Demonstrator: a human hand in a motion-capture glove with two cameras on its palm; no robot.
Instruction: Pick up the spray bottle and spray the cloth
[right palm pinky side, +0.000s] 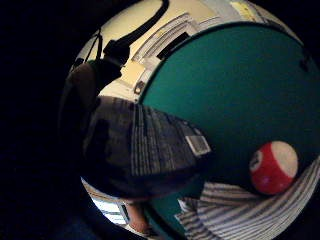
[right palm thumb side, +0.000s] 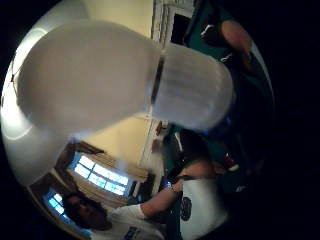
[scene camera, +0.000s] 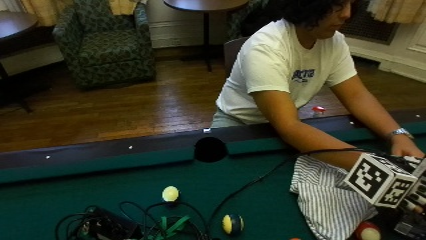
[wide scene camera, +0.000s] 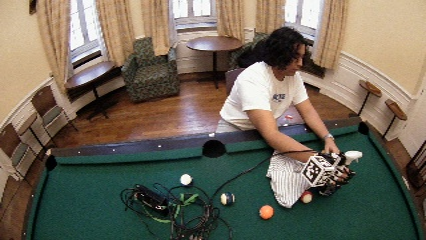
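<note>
Bottle in hand, cloth right below!

The right hand (wide scene camera: 336, 176) has its fingers wrapped around the spray bottle (wide scene camera: 351, 156), white head poking out above the grip. The striped cloth (wide scene camera: 287, 180) lies on the green table (wide scene camera: 100, 200) just beside the hand, a red-striped ball (wide scene camera: 306, 197) touching its edge. Light, smooth plastic, likely slippery: hold the neck, finger on the trigger.
</note>
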